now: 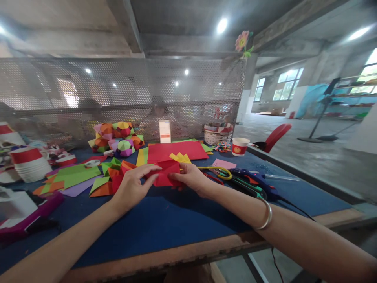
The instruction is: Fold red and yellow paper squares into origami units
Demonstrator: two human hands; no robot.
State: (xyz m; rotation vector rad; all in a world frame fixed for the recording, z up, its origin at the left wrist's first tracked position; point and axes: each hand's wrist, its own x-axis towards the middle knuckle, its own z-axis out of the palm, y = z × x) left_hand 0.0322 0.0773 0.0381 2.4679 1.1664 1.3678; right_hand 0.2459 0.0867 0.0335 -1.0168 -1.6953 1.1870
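Between my two hands is a piece of red paper (165, 177), held just above the blue tabletop (176, 232). My left hand (134, 184) pinches its left edge between thumb and fingers. At the right edge, my right hand (193, 177) is closed on the same paper, thumb in front; some of its fingers are hidden behind. Folded yellow paper pieces (180, 158) lie just beyond the hands. Farther back is a stack of large red sheets (176, 151). Orange and green folded papers (113, 177) sit beside my left hand.
Paper balls (118, 137) and stacked paper cups (31, 165) are on the left. To the right lie yellow-handled scissors (218, 171), a blue glue gun (256, 181) with a cord and a paper cup (240, 146). A woven basket (218, 134) stands near the perforated metal screen (123, 86).
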